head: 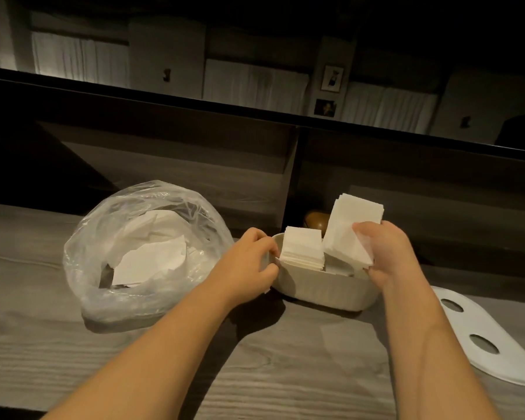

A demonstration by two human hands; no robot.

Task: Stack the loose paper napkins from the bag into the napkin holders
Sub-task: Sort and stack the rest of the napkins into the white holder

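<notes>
Right hand (385,253) grips a tilted napkin stack (350,228) directly above the holder (321,287), whose rim the left hand (255,256) pinches.

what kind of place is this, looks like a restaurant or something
Probably a restaurant or café, seen at a wooden counter. A tabletop napkin holder is being refilled from a bulk plastic bag of napkins, and small framed pictures hang on the dim curtained wall.
</notes>
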